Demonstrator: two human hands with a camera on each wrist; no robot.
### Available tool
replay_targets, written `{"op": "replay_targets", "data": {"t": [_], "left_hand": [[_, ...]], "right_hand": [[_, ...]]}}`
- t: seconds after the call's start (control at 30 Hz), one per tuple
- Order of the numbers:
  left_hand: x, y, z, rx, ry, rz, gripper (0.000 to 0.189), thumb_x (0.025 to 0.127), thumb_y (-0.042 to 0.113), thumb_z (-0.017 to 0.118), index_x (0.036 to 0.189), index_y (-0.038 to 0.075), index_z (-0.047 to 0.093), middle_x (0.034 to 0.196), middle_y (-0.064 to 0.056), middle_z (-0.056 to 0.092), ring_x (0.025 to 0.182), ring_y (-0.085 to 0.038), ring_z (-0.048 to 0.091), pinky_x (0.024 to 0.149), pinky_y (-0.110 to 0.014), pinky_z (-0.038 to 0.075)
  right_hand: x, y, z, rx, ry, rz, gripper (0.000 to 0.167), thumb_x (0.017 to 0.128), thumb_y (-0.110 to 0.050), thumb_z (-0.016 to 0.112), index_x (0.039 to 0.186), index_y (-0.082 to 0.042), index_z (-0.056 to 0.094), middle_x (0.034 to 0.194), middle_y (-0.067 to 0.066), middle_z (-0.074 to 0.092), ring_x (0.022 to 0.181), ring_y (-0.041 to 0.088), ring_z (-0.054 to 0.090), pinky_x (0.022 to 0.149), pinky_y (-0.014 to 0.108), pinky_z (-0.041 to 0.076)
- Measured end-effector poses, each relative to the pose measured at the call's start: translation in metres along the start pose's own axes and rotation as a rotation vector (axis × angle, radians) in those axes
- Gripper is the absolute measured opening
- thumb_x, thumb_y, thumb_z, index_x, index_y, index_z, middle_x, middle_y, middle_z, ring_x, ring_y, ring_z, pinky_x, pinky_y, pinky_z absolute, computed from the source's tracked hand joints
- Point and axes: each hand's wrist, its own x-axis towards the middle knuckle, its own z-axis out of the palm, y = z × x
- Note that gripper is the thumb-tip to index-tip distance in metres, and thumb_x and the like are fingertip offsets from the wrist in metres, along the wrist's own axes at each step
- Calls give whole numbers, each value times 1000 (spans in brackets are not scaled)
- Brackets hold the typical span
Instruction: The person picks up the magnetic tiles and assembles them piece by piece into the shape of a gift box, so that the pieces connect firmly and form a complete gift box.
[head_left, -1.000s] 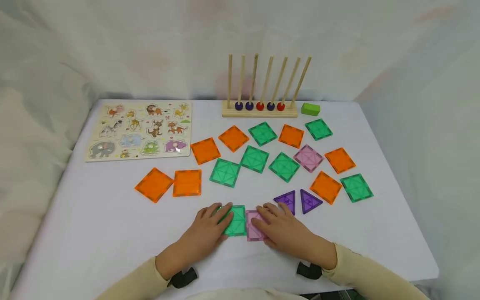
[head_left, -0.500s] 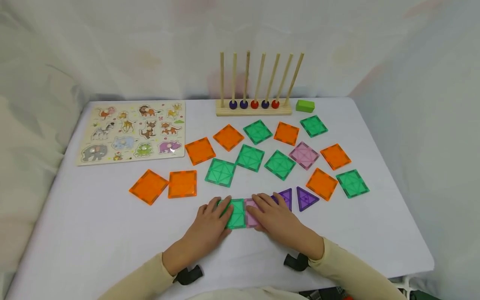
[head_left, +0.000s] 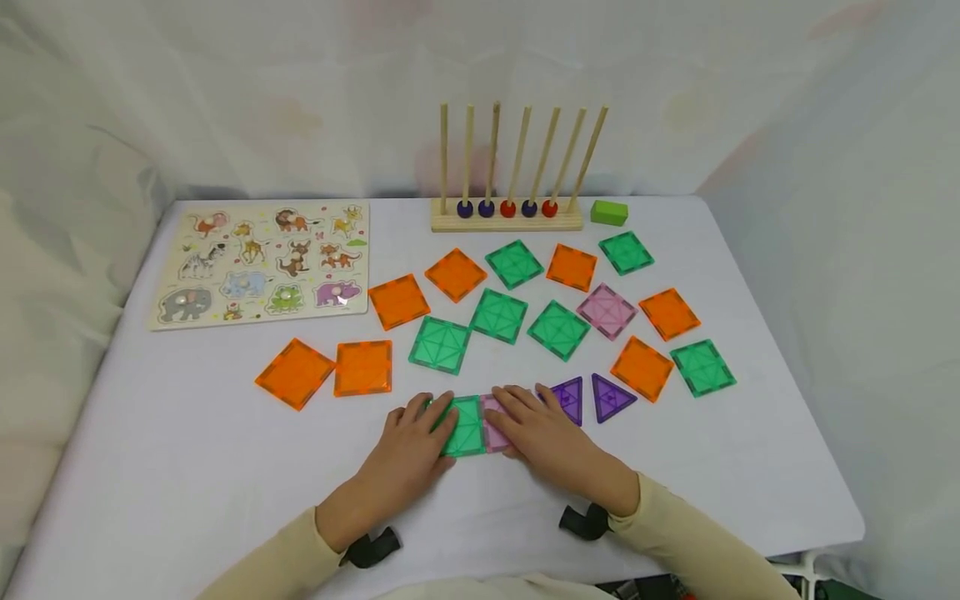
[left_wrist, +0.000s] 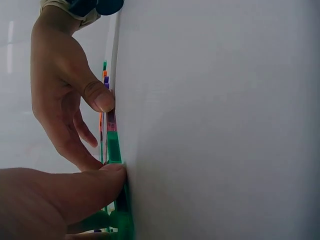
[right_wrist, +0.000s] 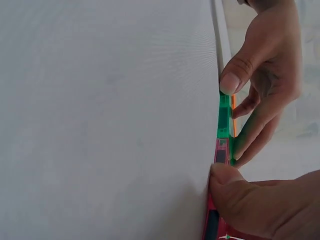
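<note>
In the head view, my left hand [head_left: 401, 458] holds a translucent green square magnetic tile [head_left: 468, 427] at its left side, fingers over the top. My right hand [head_left: 558, 442] holds a translucent pink square magnetic tile [head_left: 493, 435] and covers much of it. Both tiles lie side by side, edges meeting, near the front of the table. The left wrist view shows my left thumb [left_wrist: 95, 192] against the green tile's near edge. In the right wrist view, my right thumb [right_wrist: 240, 197] presses the pink tile's edge. A purple triangle tile [head_left: 570, 400] lies just beyond my right fingertips.
Several orange tiles [head_left: 363, 367] and green tiles [head_left: 558, 330] lie spread beyond my hands, with another pink tile [head_left: 607, 311] and another purple triangle [head_left: 612, 398]. Behind stand a peg-and-bead rack [head_left: 506, 221], a green block [head_left: 609, 212] and an animal puzzle board [head_left: 262, 262].
The held green and pink tiles, staggered a second ago, now lie with their edges nearly level. They moved slightly away from me; my right hand covers more of the pink one. The head view shifted slightly.
</note>
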Motion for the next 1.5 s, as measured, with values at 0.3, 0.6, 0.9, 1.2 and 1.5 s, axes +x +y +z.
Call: {"op": "replay_targets", "data": {"t": [0.3,0.6,0.9,1.2,1.5], "left_hand": [[1,-11,-9,-19,-22,14,63,83,41,72,134,6,56,147,-12,42,132,-36,37,101,-55,39],[46,-46,-38,-66,37,21,55,89,27,69,134,-1,54,148,-20,40,131,-38,42,107,-51,40],[91,-64,-35,-72,-35,-15,59,89,24,69,141,7,47,151,-18,37,126,-40,44,103,-49,44],[83,-54,-28,12,-48,-94,57,85,33,72,134,9,55,124,-20,54,102,-35,49,87,-43,51],[68,-38,-28,-14,-81,-113,74,86,52,65,136,-1,51,137,-23,45,109,-39,46,90,-44,51]], "right_hand": [[5,7,-7,71,11,-21,50,92,-42,60,136,-19,54,149,7,43,138,28,37,110,60,30],[30,55,-44,146,114,79,37,95,-32,58,126,-11,63,133,10,58,128,30,49,107,52,39],[88,82,-53,66,-62,220,54,91,-44,62,135,-13,55,139,15,52,128,35,47,98,56,45],[111,86,-32,37,-131,186,63,90,-46,62,145,-23,43,150,13,41,135,36,39,104,59,38],[87,88,-42,92,-199,37,63,89,-37,68,145,-25,43,153,11,37,137,36,37,107,61,35]]}}
